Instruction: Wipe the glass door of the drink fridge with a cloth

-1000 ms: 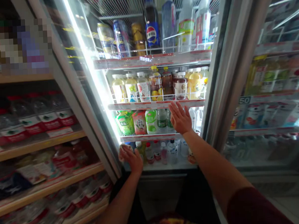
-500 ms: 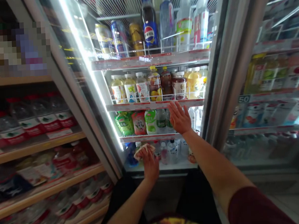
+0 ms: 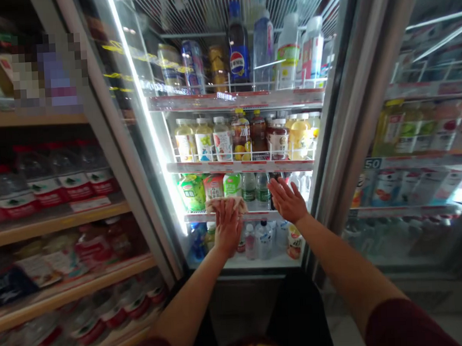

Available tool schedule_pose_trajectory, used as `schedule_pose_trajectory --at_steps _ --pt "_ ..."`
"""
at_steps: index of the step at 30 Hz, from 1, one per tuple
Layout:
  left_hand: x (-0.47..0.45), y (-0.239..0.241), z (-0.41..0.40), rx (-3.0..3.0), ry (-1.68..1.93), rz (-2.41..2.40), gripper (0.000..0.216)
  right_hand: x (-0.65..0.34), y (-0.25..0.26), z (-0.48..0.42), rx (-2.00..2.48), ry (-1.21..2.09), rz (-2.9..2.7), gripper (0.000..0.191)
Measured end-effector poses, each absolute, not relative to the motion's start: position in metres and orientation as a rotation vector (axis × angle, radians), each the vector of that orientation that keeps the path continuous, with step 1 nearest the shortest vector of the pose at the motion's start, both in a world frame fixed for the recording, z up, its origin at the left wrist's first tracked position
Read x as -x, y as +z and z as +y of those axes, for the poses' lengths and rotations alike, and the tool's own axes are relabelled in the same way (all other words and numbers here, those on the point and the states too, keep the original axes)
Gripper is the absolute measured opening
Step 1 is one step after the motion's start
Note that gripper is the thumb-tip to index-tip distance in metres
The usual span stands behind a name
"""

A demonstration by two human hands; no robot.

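Note:
My left hand [image 3: 228, 232] holds a crumpled beige cloth [image 3: 236, 204] under its fingers, in front of the lower shelf of a lit drinks fridge. The cloth covers the lower part of a red-labelled drink bottle [image 3: 214, 184] and a green-and-white one [image 3: 232, 183]. Fingers stretched and palm forward, my right hand [image 3: 289, 201] is raised further right with nothing in it. Reflections cross the fridge's glass door [image 3: 164, 86], and both hands appear to be at the glass. Whether the right palm touches it, I cannot tell.
Wooden shelves [image 3: 113, 213] with red-labelled bottles [image 3: 70, 179] stand on the left. On the right, past a metal door frame [image 3: 352, 115], is another drinks fridge [image 3: 422, 207]. Higher shelves hold a cola bottle [image 3: 237, 54] and several juice bottles [image 3: 299, 138]. My knees [image 3: 300, 303] are just below.
My left hand has moved up with the cloth, from the bottom shelf to the shelf edge above. My right hand has shifted slightly down and right. The view has tilted a little.

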State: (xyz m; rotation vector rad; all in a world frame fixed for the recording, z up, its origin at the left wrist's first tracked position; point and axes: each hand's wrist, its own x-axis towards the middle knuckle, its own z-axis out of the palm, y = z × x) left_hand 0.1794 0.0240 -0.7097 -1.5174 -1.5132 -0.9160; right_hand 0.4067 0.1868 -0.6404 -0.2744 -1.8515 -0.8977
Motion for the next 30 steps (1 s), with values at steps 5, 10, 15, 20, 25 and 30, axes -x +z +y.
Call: schedule_pose_trajectory --at_steps 5,10,15,20,25,30 --pt "-0.173 -0.682 0.026 1.511 -0.969 -1.449 0.057 -0.404 -0.638 0.182 0.262 -0.903 -1.822 0.067" --pt "-0.183 -0.671 0.027 1.498 -0.992 -1.459 0.061 -0.402 -0.642 0.183 0.279 -0.888 -1.811 0.068" --pt "-0.188 -0.677 0.028 1.56 -0.913 -1.426 0.057 -0.398 -0.647 0.183 0.313 -0.849 -1.801 0.068" --pt "-0.191 -0.644 0.039 1.549 -0.991 -1.426 0.055 -0.398 -0.649 0.182 0.321 -0.838 -1.796 0.069" --pt "-0.203 -0.659 0.037 1.631 -0.957 -1.451 0.053 -0.396 -0.65 0.179 0.317 -0.799 -1.784 0.07" --pt "-0.198 -0.664 0.034 1.772 -0.865 -1.444 0.052 -0.396 -0.65 0.176 0.322 -0.837 -1.76 0.066"
